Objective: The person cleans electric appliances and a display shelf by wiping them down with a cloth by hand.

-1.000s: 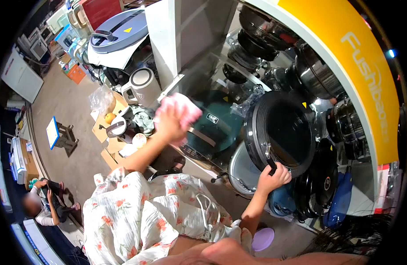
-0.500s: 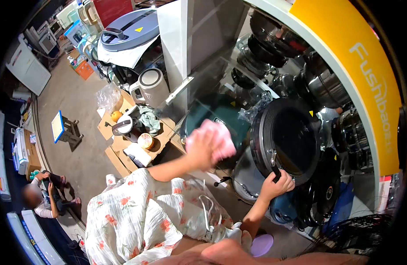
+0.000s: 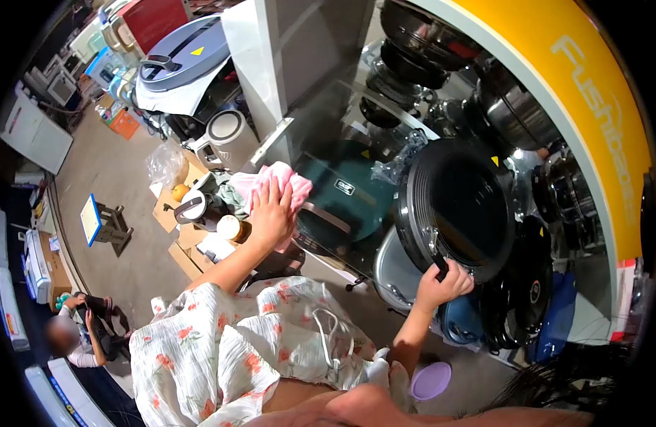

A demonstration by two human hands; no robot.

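My left hand is closed on a bunched pink cloth, its fingers laid over the top. Cloth and hand are at the left edge of a dark green, round-cornered appliance, seen partly through a glass panel. Whether the cloth touches it, I cannot tell. With my right hand I grip the short black handle of a round black electric griddle, which stands tilted on its edge. Behind its lower left side is a silver-grey appliance, partly hidden.
Pots fill shelves at the right under a yellow sign. Cardboard at the left bears a kettle, a jar and an orange fruit. A stool stands beyond; a seated person is at lower left.
My left hand has moved left with the pink cloth, uncovering the green appliance's label. My right hand stays on the griddle's handle. The view has shifted slightly.
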